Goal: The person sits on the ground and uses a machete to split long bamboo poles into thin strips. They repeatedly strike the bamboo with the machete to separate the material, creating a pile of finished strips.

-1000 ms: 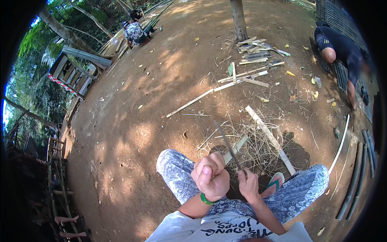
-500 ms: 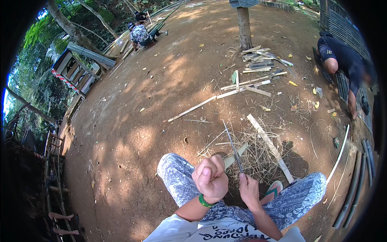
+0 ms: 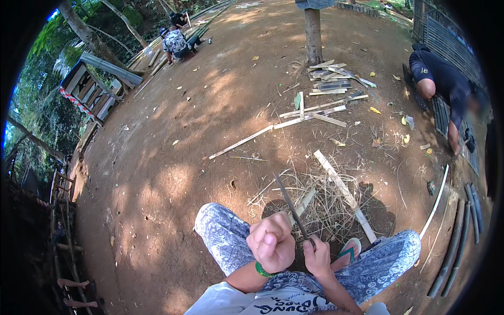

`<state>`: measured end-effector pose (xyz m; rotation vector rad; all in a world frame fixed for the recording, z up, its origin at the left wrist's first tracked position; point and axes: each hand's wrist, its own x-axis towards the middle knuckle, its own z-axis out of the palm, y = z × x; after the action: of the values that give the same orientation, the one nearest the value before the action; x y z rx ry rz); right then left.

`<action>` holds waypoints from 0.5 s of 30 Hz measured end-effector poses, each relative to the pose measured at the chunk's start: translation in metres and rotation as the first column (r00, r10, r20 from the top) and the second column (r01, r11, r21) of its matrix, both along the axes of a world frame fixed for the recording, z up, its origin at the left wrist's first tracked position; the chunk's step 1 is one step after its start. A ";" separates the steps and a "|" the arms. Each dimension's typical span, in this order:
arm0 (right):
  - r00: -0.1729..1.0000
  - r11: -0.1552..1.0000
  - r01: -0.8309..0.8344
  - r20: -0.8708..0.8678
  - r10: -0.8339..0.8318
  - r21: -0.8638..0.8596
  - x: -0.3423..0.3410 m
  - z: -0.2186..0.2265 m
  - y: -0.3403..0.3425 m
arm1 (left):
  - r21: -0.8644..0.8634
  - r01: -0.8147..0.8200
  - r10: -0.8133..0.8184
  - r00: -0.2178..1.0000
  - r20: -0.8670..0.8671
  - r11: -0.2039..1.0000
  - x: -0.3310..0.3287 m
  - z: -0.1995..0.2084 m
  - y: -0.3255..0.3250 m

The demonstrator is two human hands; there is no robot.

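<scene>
My left hand (image 3: 271, 242), with a green band at the wrist, is closed in a fist. A pale bamboo strip (image 3: 307, 201) juts out from it, away from me and to the right; the end inside the fist is hidden. My right hand (image 3: 318, 256) is wrapped round the handle of a long, narrow knife (image 3: 289, 199). The blade points away and leftward, crossing over the strip just beyond my left fist. Whether the edge touches the strip I cannot tell. Beneath them lies a heap of thin bamboo shavings (image 3: 336, 210).
A longer bamboo slat (image 3: 341, 184) lies across the shavings. Farther off, split bamboo pieces (image 3: 331, 84) are piled by a tree trunk (image 3: 313, 39). At right a person (image 3: 446, 79) bends over a bamboo panel, near dark poles (image 3: 452, 247). Another person (image 3: 176, 43) crouches at far left.
The knife has tilted leftward, and its tip has come nearer to me. My left fist still grips the strip. The whole view has shifted slightly.
</scene>
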<state>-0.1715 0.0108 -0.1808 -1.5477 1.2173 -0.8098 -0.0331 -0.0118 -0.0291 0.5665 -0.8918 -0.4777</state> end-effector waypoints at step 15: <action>0.829 0.772 -0.164 0.510 -0.230 0.614 0.026 0.047 -0.055 | 0.008 -0.034 0.035 0.994 -0.102 0.999 0.015 0.004 0.014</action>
<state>-0.1454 -0.0442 -0.1341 -0.6449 0.9261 -0.6970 -0.0180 0.0027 -0.0250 0.5577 -0.7819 -0.4742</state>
